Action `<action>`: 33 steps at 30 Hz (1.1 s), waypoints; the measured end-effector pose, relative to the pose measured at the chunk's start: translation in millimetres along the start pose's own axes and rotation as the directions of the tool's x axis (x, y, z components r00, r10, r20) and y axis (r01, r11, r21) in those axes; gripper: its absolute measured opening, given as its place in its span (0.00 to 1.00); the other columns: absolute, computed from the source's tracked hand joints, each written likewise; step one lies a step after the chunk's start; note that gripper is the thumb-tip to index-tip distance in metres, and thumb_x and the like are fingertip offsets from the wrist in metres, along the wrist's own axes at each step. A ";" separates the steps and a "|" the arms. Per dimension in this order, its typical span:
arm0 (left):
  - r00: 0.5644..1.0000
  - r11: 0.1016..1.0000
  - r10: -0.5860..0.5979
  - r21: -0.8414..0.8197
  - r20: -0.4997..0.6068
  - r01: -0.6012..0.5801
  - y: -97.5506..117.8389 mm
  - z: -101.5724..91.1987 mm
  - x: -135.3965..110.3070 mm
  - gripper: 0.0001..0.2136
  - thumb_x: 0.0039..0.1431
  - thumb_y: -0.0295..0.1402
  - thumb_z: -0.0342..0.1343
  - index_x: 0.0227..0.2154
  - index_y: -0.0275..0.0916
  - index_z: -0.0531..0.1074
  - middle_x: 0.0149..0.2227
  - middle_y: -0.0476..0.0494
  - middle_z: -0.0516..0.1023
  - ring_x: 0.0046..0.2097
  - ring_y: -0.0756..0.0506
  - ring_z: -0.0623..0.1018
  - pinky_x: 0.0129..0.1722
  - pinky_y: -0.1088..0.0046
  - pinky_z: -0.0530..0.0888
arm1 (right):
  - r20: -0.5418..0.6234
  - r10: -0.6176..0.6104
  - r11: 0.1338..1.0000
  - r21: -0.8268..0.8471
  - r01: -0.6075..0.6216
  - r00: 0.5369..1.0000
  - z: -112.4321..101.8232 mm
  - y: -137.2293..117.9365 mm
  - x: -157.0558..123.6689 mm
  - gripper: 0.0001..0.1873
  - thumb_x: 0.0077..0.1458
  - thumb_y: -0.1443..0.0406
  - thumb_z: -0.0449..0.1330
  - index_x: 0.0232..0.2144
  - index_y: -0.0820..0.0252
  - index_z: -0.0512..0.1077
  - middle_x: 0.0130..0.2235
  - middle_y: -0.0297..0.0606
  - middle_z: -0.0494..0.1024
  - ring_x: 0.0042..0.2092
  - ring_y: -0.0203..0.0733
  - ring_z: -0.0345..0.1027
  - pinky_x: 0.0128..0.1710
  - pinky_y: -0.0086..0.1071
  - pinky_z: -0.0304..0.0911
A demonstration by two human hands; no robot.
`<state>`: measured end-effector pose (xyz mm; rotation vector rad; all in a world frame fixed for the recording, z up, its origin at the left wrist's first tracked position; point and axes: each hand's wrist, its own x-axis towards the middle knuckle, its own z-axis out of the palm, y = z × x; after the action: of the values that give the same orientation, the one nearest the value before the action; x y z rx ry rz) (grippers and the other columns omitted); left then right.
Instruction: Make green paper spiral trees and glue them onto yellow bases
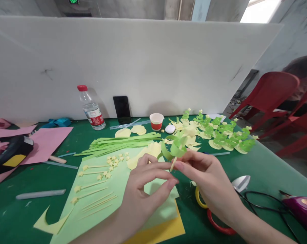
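Note:
My left hand (143,189) and my right hand (209,179) meet above the green table (16,217), both pinching one small paper craft (175,146): curled green strips wound round a thin pale stick, with a yellow piece on top. The right fingertips grip the stick just below the curls. The left thumb and fingers close on the stick's lower part. Under my hands lies a light green sheet (97,196) carrying thin sticks tipped with tiny yellow stars (92,176).
A pile of finished green-and-yellow pieces (219,134) sits at the back right. Cut green strips (117,142), yellow discs, a red paper cup (156,121), water bottle (91,108), phone, pink paper, scissors (219,203), a purple glue gun (301,206) with cable. Red chairs stand right.

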<state>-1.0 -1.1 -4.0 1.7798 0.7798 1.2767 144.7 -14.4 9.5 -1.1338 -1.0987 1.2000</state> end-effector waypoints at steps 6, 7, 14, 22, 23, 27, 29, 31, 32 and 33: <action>0.975 0.980 -0.198 -0.011 -0.097 0.197 -1.8 -4.8 4.9 0.05 0.54 0.32 0.53 0.25 0.46 0.71 0.29 0.51 0.75 0.34 0.45 0.69 0.35 0.70 0.65 | -0.051 0.025 0.995 0.097 -0.020 0.998 -0.6 -12.3 2.4 0.18 0.34 0.59 0.69 0.11 0.60 0.64 0.15 0.26 0.53 0.19 0.27 0.43 0.18 0.24 0.48; 0.966 0.971 -0.238 -0.008 -0.102 0.239 -3.4 -4.1 5.9 0.03 0.54 0.34 0.54 0.28 0.47 0.72 0.31 0.50 0.75 0.35 0.45 0.69 0.35 0.70 0.65 | -0.027 0.042 0.993 0.109 -0.039 0.999 -0.3 -12.9 2.3 0.18 0.34 0.59 0.69 0.11 0.60 0.65 0.15 0.26 0.52 0.19 0.27 0.42 0.18 0.24 0.46; 0.905 0.884 -0.424 -0.205 0.030 0.421 -11.0 2.6 8.1 0.06 0.52 0.38 0.56 0.30 0.47 0.77 0.33 0.49 0.76 0.35 0.45 0.69 0.38 0.70 0.66 | 0.085 0.129 0.969 0.200 -0.144 0.988 1.7 -4.9 -0.3 0.10 0.34 0.66 0.68 0.13 0.60 0.70 0.15 0.26 0.54 0.20 0.27 0.42 0.19 0.24 0.45; 0.853 0.719 -0.501 -0.481 0.143 0.502 -2.5 3.1 6.6 0.10 0.48 0.36 0.57 0.16 0.40 0.69 0.21 0.50 0.65 0.26 0.49 0.66 0.29 0.74 0.66 | 0.050 0.147 0.972 0.178 -0.154 0.988 1.2 -3.7 1.9 0.07 0.35 0.66 0.67 0.15 0.60 0.72 0.15 0.26 0.55 0.19 0.27 0.40 0.19 0.25 0.44; 0.851 0.715 -0.500 -0.478 0.158 0.509 -2.9 3.0 5.8 0.08 0.48 0.37 0.58 0.18 0.40 0.70 0.22 0.50 0.66 0.27 0.48 0.67 0.29 0.73 0.66 | 0.053 0.149 0.970 0.185 -0.156 0.987 1.5 -3.6 2.0 0.07 0.35 0.67 0.67 0.15 0.60 0.72 0.15 0.25 0.56 0.19 0.26 0.40 0.19 0.25 0.45; 0.866 0.759 -0.463 -0.420 0.187 0.497 -7.3 1.1 3.5 0.06 0.48 0.38 0.60 0.25 0.41 0.72 0.23 0.51 0.70 0.28 0.49 0.69 0.30 0.74 0.66 | 0.074 0.128 0.969 0.204 -0.141 0.989 2.6 -1.6 1.6 0.07 0.37 0.68 0.67 0.15 0.59 0.72 0.16 0.26 0.58 0.19 0.26 0.40 0.19 0.24 0.46; 0.871 0.778 -0.452 -0.393 0.192 0.490 -8.5 0.2 4.2 0.06 0.48 0.38 0.60 0.25 0.42 0.72 0.22 0.52 0.69 0.26 0.50 0.68 0.28 0.76 0.64 | 0.081 0.123 0.969 0.205 -0.137 0.989 3.2 0.1 1.0 0.06 0.38 0.68 0.67 0.15 0.60 0.73 0.17 0.26 0.60 0.19 0.25 0.42 0.19 0.23 0.46; 0.869 0.793 -0.452 -0.354 0.202 0.495 -7.9 -0.3 6.0 0.07 0.48 0.39 0.59 0.24 0.42 0.72 0.22 0.53 0.68 0.25 0.51 0.66 0.26 0.76 0.63 | 0.085 0.123 0.971 0.195 -0.138 0.989 4.0 2.0 0.7 0.05 0.38 0.69 0.67 0.16 0.59 0.73 0.18 0.27 0.63 0.20 0.26 0.44 0.19 0.22 0.47; 0.868 0.810 -0.454 -0.314 0.200 0.496 -7.0 -0.3 6.9 0.07 0.49 0.38 0.59 0.23 0.41 0.72 0.21 0.54 0.68 0.24 0.51 0.65 0.25 0.76 0.62 | 0.087 0.124 0.973 0.187 -0.138 0.989 4.5 3.0 0.6 0.05 0.37 0.69 0.67 0.16 0.59 0.74 0.18 0.28 0.64 0.20 0.26 0.45 0.20 0.22 0.48; 0.869 0.830 -0.459 -0.259 0.188 0.494 -5.9 -0.3 7.8 0.08 0.49 0.38 0.59 0.21 0.41 0.72 0.21 0.54 0.67 0.24 0.51 0.64 0.25 0.76 0.62 | 0.085 0.124 0.974 0.179 -0.138 0.989 4.9 3.8 0.5 0.05 0.37 0.69 0.67 0.16 0.59 0.74 0.19 0.28 0.65 0.21 0.26 0.47 0.20 0.22 0.49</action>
<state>0.9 8.4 -5.4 1.2910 0.8470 0.8875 139.5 -13.6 6.2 -1.0389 -0.9567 1.4261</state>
